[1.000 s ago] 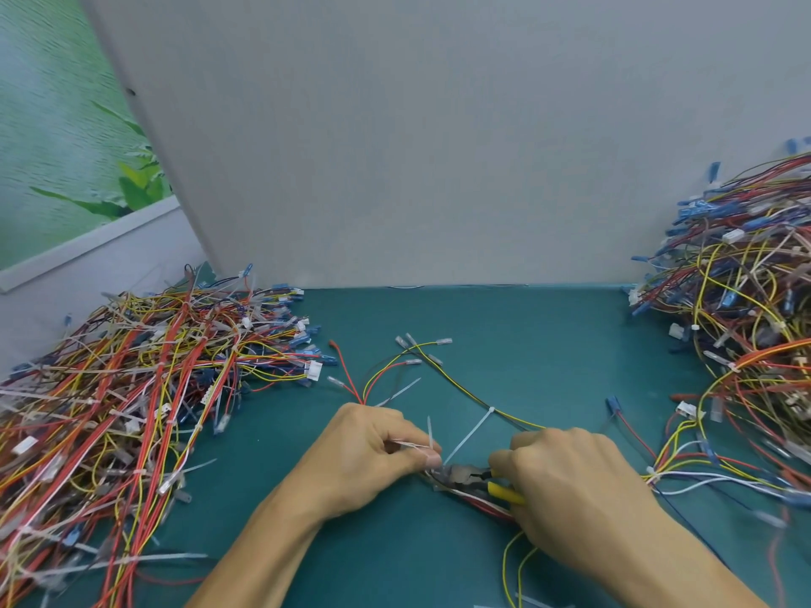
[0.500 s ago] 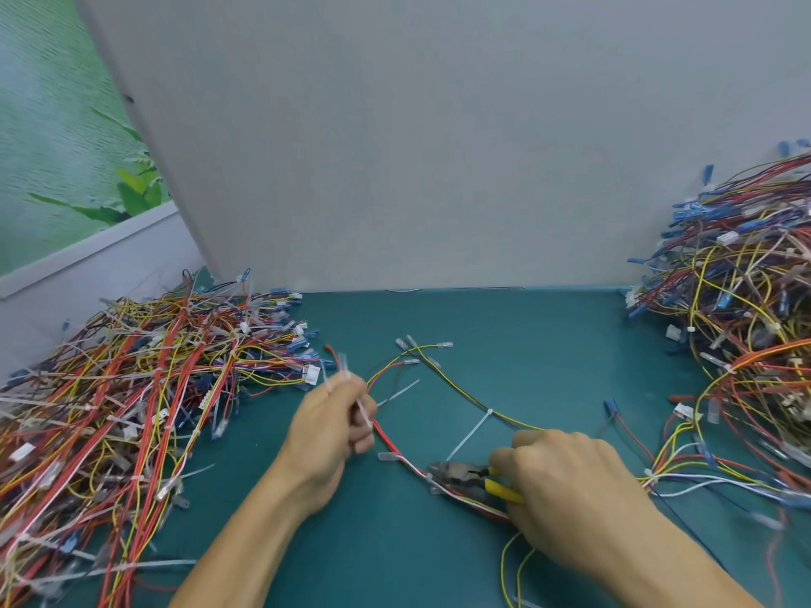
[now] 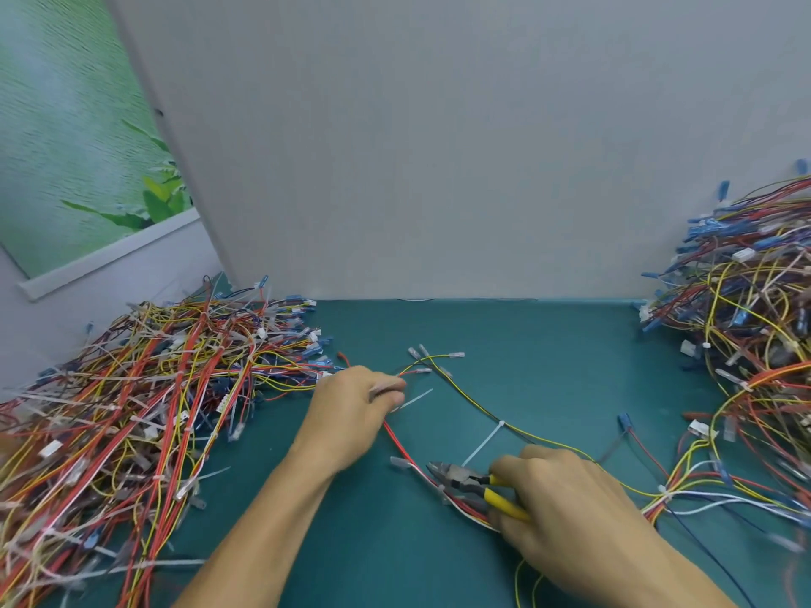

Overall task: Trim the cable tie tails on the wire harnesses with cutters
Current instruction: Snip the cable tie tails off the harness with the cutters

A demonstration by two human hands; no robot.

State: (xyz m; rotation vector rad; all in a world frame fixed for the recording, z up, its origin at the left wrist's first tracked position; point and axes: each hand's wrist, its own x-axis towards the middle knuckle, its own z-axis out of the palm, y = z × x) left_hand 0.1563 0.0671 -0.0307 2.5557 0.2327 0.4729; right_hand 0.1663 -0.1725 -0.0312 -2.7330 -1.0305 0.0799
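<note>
One wire harness (image 3: 465,394) of red, yellow and black wires lies spread on the green mat (image 3: 548,344). A long white cable tie tail (image 3: 482,445) sticks out from the tie on its yellow and black wires. A shorter tail (image 3: 414,399) lies just right of my left hand (image 3: 351,410), whose curled fingers pinch the harness wires near their terminal ends. My right hand (image 3: 566,515) grips the yellow handles of the cutters (image 3: 461,476). The jaws look closed and rest on the red and white wires, just below the long tail's free end.
A large pile of harnesses (image 3: 131,410) with tie tails fills the left of the mat. Another pile (image 3: 755,335) rises at the right, with strands (image 3: 702,498) trailing toward my right hand. A grey panel (image 3: 439,168) closes the back.
My left hand left the cutters' jaws with a cut tail, swung left toward the pile, and now sits farther right and up on the harness wires. The right hand has barely moved.
</note>
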